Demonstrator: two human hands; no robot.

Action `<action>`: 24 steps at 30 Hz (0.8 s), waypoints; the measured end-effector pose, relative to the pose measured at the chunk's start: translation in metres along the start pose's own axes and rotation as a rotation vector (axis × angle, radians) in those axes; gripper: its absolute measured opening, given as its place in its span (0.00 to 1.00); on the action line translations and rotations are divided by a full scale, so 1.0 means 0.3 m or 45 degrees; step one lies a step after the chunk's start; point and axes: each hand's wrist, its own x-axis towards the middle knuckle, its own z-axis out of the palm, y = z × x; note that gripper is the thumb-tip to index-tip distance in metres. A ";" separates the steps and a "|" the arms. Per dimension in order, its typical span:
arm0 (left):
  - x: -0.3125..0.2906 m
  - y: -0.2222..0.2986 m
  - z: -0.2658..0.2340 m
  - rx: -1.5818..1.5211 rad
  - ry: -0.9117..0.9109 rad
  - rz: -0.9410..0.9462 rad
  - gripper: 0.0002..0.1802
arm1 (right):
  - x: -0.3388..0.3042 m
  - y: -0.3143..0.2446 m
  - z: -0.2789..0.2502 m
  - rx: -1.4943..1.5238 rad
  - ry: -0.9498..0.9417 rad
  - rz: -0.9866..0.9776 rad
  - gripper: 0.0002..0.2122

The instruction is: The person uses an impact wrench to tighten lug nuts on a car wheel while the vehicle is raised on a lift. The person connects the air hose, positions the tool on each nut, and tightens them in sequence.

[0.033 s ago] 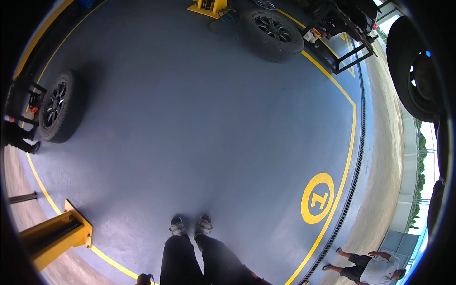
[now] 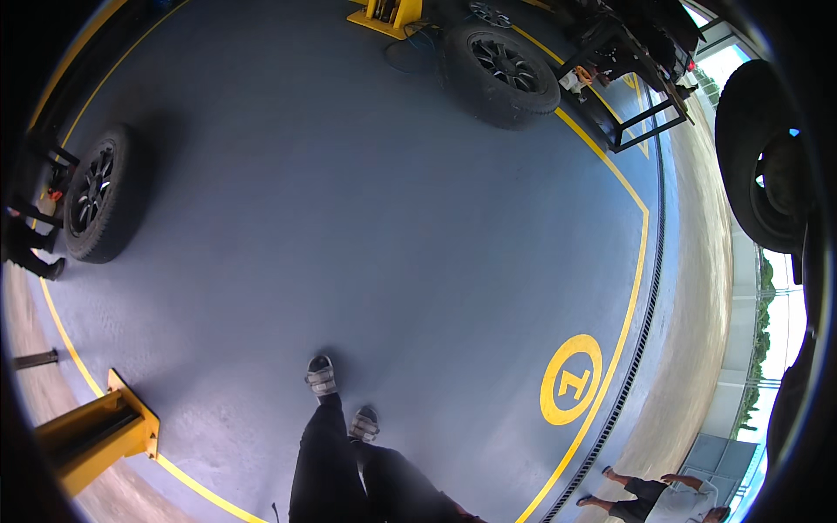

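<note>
Neither of my hands shows clearly. A thin dark piece pokes in at the lower edge left of my legs; I cannot make out what it is. Beside my right leg a small reddish sliver at the lower edge is too little to name. My dark-trousered legs come up from below. My left shoe is ahead of my right shoe on the blue-grey floor. A wheel with a black tyre is at the left, and another wheel is at the far right.
A yellow lift post stands near left, another yellow base far ahead. A black metal frame stands beyond the far wheel. A raised tyre hangs at the right rim. A person is near right, another person's legs at left.
My left foot has stepped forward ahead of the right. The dark shape at the lower edge left of my legs has mostly left the view. The floor markings sit slightly lower and further left.
</note>
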 end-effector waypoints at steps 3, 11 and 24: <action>0.089 0.217 -0.032 0.053 -0.074 0.019 0.12 | 0.193 -0.308 -0.344 0.037 0.159 -0.024 0.20; 0.367 1.014 -0.507 0.612 -0.089 0.235 0.15 | 0.523 -1.036 -1.116 0.062 0.324 -0.027 0.21; 0.348 2.680 -1.488 -1.516 0.386 0.409 0.08 | 1.245 -1.864 -2.515 -0.852 0.061 -0.084 0.29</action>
